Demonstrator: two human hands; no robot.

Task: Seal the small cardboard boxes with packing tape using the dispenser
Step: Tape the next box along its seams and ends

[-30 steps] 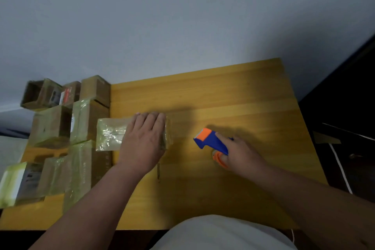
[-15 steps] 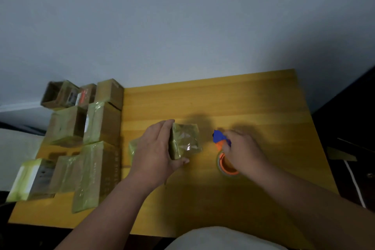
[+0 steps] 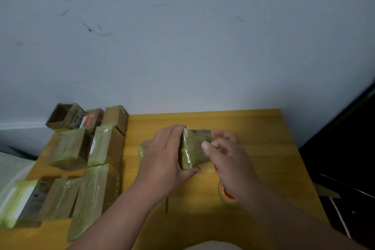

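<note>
1. We see the box (image 3: 195,149) near the middle of the table (image 3: 263,148), wrapped in glossy tape and stood on edge, with one broad face turned towards the camera.
2. The left hand (image 3: 162,160) grips the box from its left side: the fingers lie along the far left edge, and the thumb curls under the near bottom corner.
3. The right hand (image 3: 229,160) meets the box at its right edge. Its fingers are curled, the thumb tip lies against the taped face, and the fingertips sit at the upper right corner. We read this as a pinch on the right edge.
4. The dispenser (image 3: 227,196) lies on the table below the right wrist, just to the near right of the box. Only an orange ring and part of the tape roll show; the forearm covers the rest. Neither hand touches it.
5. A pale taped corner shows behind the left hand, at the left of the box. We cannot tell whether it belongs to the same box.
6. The stack of boxes (image 3: 85,160) occupies the left end of the table, apart from the held box. Most carry greenish tape; the far-left ones at the back look untaped, and one appears open.
7. A grey wall (image 3: 182,46) with dark scuff marks rises behind the table.
8. Dark furniture (image 3: 349,158) stands to the right of the table.
</note>
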